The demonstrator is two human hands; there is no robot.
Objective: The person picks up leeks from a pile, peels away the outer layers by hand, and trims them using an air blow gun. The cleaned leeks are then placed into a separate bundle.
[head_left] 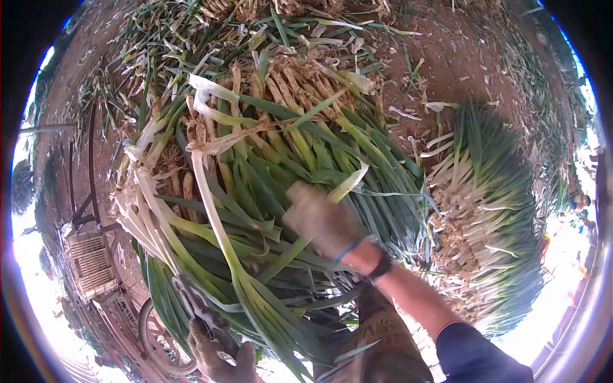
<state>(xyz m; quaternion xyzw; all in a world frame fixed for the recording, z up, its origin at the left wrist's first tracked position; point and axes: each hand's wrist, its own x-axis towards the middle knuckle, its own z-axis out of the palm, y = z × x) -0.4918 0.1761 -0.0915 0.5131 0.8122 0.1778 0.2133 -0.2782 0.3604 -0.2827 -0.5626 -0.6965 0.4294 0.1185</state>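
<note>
Across brown ground, apparently outdoors, lie leeks (pixel 396 191).

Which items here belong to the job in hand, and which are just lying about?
In the job:
leafy stalks under the right hand
dark tool in the left hand
probably the stacked row, far right

Lying about:
slatted crate
wheel
scattered leaves

Long leafy stalks (pixel 211 217) that shaded from white to deep green, bare earth (pixel 447 64) that was reddish brown, a fabric sleeve (pixel 480 354) in navy, a black wristband (pixel 381 265), a cream crate (pixel 90 265) that showed a lattice pattern.
</note>
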